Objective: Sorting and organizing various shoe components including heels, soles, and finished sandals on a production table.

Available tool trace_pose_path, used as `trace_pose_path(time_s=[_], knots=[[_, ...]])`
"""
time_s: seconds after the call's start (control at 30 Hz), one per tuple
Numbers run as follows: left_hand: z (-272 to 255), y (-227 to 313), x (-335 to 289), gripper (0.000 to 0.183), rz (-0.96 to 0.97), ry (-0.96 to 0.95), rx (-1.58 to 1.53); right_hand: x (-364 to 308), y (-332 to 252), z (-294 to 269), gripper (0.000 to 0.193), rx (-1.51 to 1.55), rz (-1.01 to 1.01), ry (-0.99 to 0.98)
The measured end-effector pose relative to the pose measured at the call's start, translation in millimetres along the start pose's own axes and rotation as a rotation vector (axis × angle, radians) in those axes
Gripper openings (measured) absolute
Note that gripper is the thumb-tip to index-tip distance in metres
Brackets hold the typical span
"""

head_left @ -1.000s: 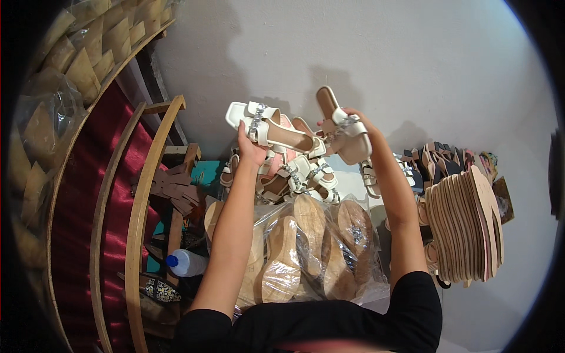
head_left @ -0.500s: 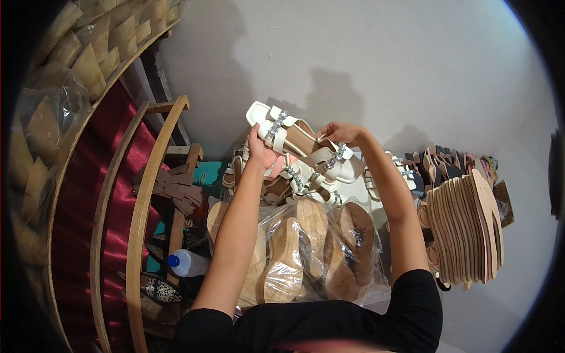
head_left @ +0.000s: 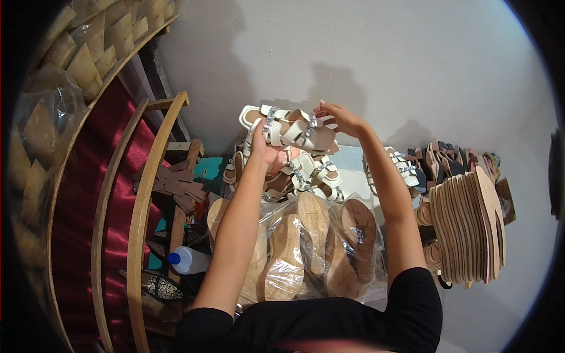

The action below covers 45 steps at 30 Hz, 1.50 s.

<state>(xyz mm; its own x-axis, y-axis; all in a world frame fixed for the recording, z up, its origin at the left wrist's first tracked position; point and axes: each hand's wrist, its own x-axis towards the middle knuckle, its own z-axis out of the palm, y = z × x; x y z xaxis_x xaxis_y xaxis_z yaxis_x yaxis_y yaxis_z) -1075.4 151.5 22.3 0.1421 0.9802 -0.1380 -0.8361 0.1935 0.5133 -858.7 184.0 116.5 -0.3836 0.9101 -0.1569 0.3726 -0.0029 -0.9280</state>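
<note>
A pair of white strappy sandals (head_left: 299, 130) with sparkly jewelled trim and tan insoles is held up in front of the wall. My left hand (head_left: 263, 148) is closed around its left part, thumb on the near side. The two sandals lie against each other, their straps overlapping. Just beyond their right end, my right hand (head_left: 347, 120) has its fingers stretched out and apart; whether a fingertip touches the sandal is hard to tell. Below them, more white jewelled sandals (head_left: 300, 170) lie in a heap.
A clear plastic bag (head_left: 321, 235) of wooden shoe forms sits close to my body. At right stand a stack of sole-shaped pieces (head_left: 465, 229) and rows of dark sandals (head_left: 438, 162). On the left are a wooden rack (head_left: 150, 194), a blue-capped bottle (head_left: 189, 260) and red cloth (head_left: 82, 206).
The two sandals have come together and turned, showing more of their insoles. My right hand has let go of the right-hand sandal and moved up slightly, its fingers now spread.
</note>
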Motion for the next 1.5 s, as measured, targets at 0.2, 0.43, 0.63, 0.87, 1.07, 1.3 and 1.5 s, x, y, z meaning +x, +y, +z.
trace_pose_path(time_s=[0.2,0.43,0.63,0.87,1.07,1.3,1.5], knots=[[26,-4,-12,0.061,0.036,-0.089,0.040,-18,11,14,0.099,-0.451,-0.224,0.029],[52,-14,-31,0.067,-0.044,-0.270,0.105,-45,24,28,0.104,-0.785,-0.355,0.301],[47,-26,-27,0.074,-0.091,-0.529,0.275,-51,37,6,0.096,-0.407,-0.446,0.238],[37,-33,-20,0.091,-0.275,-0.365,0.632,-71,77,-67,0.085,-0.606,0.082,0.326],[32,-25,-16,0.078,-0.303,-0.300,0.706,-67,122,-75,0.090,-0.777,0.575,0.570],[18,-20,-11,0.065,-0.304,-0.221,0.735,-57,166,-55,0.107,-0.726,0.815,0.764],[9,-14,-10,0.069,-0.283,-0.151,0.745,-44,203,-53,0.102,-0.737,0.842,0.699]])
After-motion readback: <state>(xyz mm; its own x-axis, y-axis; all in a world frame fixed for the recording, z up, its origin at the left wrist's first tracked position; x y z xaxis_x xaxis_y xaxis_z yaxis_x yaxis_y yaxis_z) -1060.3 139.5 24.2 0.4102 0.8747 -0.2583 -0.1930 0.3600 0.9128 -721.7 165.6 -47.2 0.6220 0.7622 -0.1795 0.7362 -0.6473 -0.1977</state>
